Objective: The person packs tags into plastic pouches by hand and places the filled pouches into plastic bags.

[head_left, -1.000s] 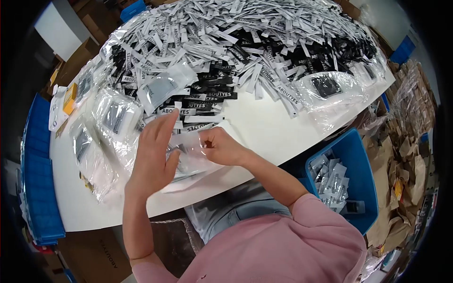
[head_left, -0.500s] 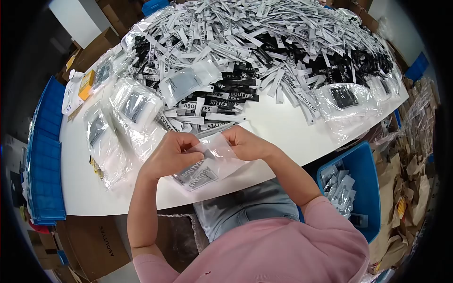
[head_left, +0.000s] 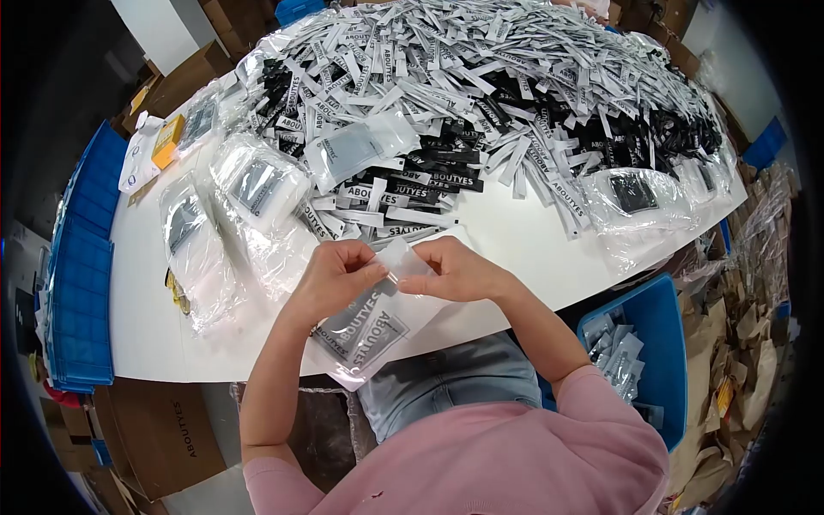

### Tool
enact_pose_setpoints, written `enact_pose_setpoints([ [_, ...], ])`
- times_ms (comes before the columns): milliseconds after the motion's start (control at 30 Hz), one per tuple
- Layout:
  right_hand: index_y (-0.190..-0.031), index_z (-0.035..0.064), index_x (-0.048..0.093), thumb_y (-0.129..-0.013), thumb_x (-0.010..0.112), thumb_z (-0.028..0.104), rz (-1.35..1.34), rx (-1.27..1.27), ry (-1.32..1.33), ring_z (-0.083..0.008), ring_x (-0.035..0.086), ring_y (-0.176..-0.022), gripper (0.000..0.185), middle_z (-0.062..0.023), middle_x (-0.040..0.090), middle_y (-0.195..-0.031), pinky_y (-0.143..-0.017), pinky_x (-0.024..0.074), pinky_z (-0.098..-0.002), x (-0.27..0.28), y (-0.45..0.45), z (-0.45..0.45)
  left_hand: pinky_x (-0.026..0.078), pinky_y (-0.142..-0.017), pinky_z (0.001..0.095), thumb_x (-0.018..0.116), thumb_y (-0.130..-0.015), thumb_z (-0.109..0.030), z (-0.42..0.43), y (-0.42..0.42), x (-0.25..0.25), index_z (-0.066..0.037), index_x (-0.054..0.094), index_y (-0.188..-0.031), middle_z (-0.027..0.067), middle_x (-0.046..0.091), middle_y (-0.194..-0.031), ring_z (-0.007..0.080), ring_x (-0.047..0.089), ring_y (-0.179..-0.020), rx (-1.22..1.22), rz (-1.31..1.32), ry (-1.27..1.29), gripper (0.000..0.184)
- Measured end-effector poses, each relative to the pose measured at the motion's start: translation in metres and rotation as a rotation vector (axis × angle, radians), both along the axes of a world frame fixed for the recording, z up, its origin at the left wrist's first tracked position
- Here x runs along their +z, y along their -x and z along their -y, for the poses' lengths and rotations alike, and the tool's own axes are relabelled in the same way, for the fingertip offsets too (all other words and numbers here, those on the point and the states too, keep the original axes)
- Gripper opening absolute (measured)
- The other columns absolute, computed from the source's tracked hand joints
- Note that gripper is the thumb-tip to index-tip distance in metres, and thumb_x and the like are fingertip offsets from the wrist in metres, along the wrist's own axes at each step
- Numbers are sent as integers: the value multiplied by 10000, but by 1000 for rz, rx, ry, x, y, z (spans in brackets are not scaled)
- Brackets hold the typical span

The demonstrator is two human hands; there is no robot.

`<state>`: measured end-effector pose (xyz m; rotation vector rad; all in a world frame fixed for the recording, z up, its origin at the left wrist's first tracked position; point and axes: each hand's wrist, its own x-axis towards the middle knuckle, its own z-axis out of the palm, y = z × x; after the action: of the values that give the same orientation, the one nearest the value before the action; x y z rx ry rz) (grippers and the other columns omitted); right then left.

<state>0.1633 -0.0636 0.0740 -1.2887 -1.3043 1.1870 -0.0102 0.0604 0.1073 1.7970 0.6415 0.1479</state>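
At the table's near edge, my left hand [head_left: 337, 276] and my right hand [head_left: 456, 271] both pinch the upper part of a frosted plastic bag [head_left: 414, 321]. Their thumbs are close together near its opening edge. Dark and white packets printed ABOUTYES [head_left: 359, 326] show through the bag, which hangs tilted over the edge above my lap. Just beyond my hands lie flat black and white sachets [head_left: 378, 196]. Another frosted bag [head_left: 356, 153] with a grey label rests on them.
A large heap of white sachets [head_left: 489, 51] covers the far side of the white table [head_left: 506, 232]. Wrapped stacks of bags [head_left: 257, 190] lie left, another stack [head_left: 637, 196] right. Below right stands a blue bin [head_left: 669, 343] with filled bags; blue trays [head_left: 81, 283] line the left.
The bag has moved lower and shows more of its printed contents. My right thumb has come in beside the left one at its top edge. The view has shifted slightly.
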Motion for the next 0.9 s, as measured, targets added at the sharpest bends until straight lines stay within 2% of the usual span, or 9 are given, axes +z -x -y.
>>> enact_pose_setpoints([
  [167,-859,7,648,-824,615,215,114,-24,-56,-64,498,-592,213,-2,592,-648,-535,404,-231,2,11,1,315,-471,199,623,-837,-143,10,3,-10,19,606,-720,-51,500,-612,12,393,-563,-38,68,-79,200],
  [267,-826,-13,606,-782,619,203,351,-17,-123,-142,524,-572,220,-95,601,-657,-551,429,-289,2,17,9,318,-449,234,627,-828,-149,24,11,-15,26,623,-729,-6,465,-533,38,381,-518,27,56,-232,202],
  [333,-802,-14,599,-782,618,200,132,-89,-214,-186,518,-552,216,-126,586,-645,-551,428,-297,-5,23,13,322,-451,234,617,-830,-134,29,17,-17,27,623,-728,0,461,-523,44,384,-512,59,91,-190,191],
  [400,-801,-4,594,-791,602,190,230,-19,-167,-214,533,-562,194,-125,583,-651,-551,434,-314,0,13,21,334,-469,233,617,-831,-136,29,25,-12,20,617,-716,-3,462,-526,46,383,-520,179,183,-21,195],
  [467,-799,6,589,-800,587,179,330,53,-116,-243,549,-573,173,-125,579,-658,-552,441,-331,0,12,24,390,-486,252,636,-791,-104,32,28,-5,-14,634,-741,20,535,-581,84,471,-537,88,105,-255,102],
  [533,-813,30,580,-821,548,158,663,-21,-351,-295,577,-624,132,-122,573,-683,-558,453,-378,-5,23,26,434,-507,309,667,-713,-50,42,23,0,-42,653,-787,60,614,-704,176,554,-601,-38,237,-964,75],
  [567,-813,30,580,-821,548,158,663,-21,-349,-295,577,-624,132,-122,573,-683,-558,453,-378,-4,27,26,455,-519,357,673,-667,-42,47,21,8,-65,653,-776,70,629,-765,245,574,-669,-131,194,-971,113],
  [700,-836,49,603,-807,567,125,695,-35,-396,-294,584,-644,89,-102,595,-713,-566,465,-382,-7,30,32,446,-503,358,680,-672,-74,52,16,8,-64,640,-752,70,616,-723,242,570,-621,-260,35,-1051,90],
  [900,-796,47,632,-784,634,128,688,-147,-373,-285,571,-604,82,-101,614,-705,-549,465,-355,-2,-21,88,434,-482,336,705,-689,-147,49,2,-16,-18,611,-680,99,581,-624,249,549,-525,-280,-38,-736,159],
])
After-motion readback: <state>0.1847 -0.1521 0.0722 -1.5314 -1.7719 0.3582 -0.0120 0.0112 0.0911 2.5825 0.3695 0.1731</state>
